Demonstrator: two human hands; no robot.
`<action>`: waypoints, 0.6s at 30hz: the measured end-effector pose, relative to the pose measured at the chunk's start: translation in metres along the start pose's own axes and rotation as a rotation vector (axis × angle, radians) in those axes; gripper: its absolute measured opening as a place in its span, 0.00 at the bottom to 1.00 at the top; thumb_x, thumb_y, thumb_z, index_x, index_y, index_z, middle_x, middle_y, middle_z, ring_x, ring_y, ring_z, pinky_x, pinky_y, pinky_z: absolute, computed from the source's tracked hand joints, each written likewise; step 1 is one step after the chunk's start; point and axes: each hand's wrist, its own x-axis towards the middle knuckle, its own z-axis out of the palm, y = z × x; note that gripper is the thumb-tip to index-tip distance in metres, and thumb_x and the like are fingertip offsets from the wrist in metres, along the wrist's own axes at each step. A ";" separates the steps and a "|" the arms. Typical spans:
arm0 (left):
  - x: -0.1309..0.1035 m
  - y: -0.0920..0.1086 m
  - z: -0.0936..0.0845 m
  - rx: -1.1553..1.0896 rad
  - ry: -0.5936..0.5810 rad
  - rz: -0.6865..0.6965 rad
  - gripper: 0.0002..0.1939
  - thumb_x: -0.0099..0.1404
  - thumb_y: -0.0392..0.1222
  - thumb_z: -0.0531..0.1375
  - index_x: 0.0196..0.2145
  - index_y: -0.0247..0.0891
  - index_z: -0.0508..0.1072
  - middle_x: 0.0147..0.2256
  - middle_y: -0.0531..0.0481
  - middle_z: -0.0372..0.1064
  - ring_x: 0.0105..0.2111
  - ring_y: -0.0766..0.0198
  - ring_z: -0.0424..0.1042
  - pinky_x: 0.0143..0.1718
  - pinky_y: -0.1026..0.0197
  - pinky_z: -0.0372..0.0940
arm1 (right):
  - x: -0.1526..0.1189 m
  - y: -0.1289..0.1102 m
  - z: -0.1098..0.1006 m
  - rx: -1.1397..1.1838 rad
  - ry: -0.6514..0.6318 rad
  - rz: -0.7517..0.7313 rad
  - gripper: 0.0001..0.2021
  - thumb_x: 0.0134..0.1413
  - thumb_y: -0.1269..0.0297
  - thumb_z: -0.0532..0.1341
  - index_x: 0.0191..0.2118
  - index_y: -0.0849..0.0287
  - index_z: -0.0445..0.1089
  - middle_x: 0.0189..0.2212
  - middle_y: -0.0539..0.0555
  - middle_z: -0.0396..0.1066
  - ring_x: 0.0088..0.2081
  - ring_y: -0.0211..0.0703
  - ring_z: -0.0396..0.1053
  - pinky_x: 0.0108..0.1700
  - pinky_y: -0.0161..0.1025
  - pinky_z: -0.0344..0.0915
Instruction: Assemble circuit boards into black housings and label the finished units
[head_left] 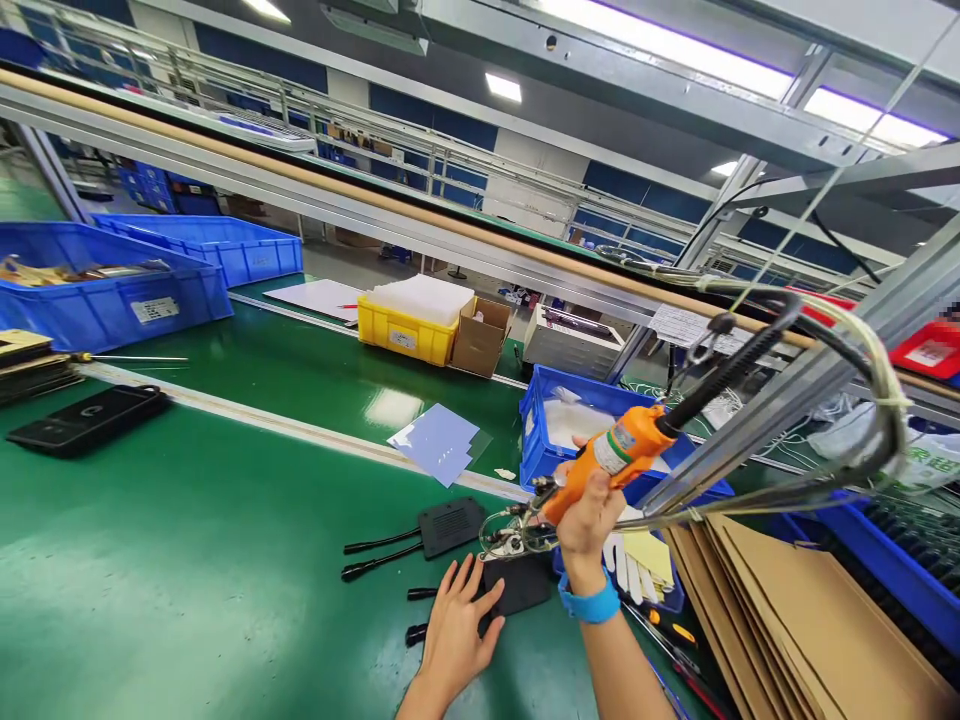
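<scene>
My right hand [587, 525], with a blue band at the wrist, is wrapped round an orange power screwdriver [611, 455]. The tool is tilted, and its metal nose [514, 543] with thin tubes points down at the edge of a flat black device [525, 585]. Beside that nose, my left hand [459, 625] lies with fingers spread, its fingertips at the device's left side and partly covering it. Two black stubs stick out left of this hand. Just behind, a second black device [452, 527] with two antenna-like rods rests on the green bench.
Blue bins [112, 285] stand far left, near a black flat item [90, 418]. A yellow bin [409, 330] and pale blue sheets [435, 443] are ahead. On the right are a blue bin [534, 430], a metal post, hanging cables, white gloves [628, 568] and cardboard sheets [810, 600].
</scene>
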 end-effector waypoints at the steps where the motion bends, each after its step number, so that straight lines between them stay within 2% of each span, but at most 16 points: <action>1: 0.000 0.000 0.000 0.000 -0.003 0.000 0.24 0.57 0.40 0.63 0.53 0.51 0.71 0.55 0.37 0.68 0.56 0.41 0.65 0.51 0.37 0.66 | -0.003 0.009 0.002 -0.005 -0.009 0.019 0.24 0.54 0.43 0.55 0.43 0.60 0.64 0.19 0.45 0.64 0.13 0.34 0.59 0.12 0.31 0.58; 4: 0.002 0.001 0.002 0.000 -0.011 -0.011 0.24 0.57 0.40 0.63 0.53 0.50 0.72 0.53 0.35 0.70 0.54 0.41 0.67 0.52 0.37 0.66 | -0.014 0.034 0.005 -0.008 -0.036 0.096 0.25 0.52 0.42 0.56 0.43 0.60 0.63 0.19 0.45 0.64 0.13 0.34 0.60 0.12 0.32 0.59; 7: 0.002 0.002 0.003 -0.002 -0.015 -0.022 0.25 0.55 0.39 0.64 0.52 0.50 0.73 0.51 0.36 0.71 0.52 0.42 0.69 0.52 0.37 0.65 | -0.023 0.048 0.004 -0.017 -0.051 0.129 0.26 0.52 0.41 0.55 0.44 0.61 0.63 0.18 0.44 0.62 0.13 0.34 0.60 0.11 0.32 0.58; 18: 0.000 0.001 0.006 0.021 0.009 -0.009 0.25 0.56 0.39 0.63 0.52 0.50 0.72 0.52 0.38 0.71 0.53 0.42 0.69 0.53 0.39 0.65 | -0.022 0.050 0.001 -0.037 -0.056 0.087 0.24 0.54 0.42 0.54 0.42 0.60 0.62 0.18 0.44 0.63 0.13 0.33 0.58 0.12 0.31 0.56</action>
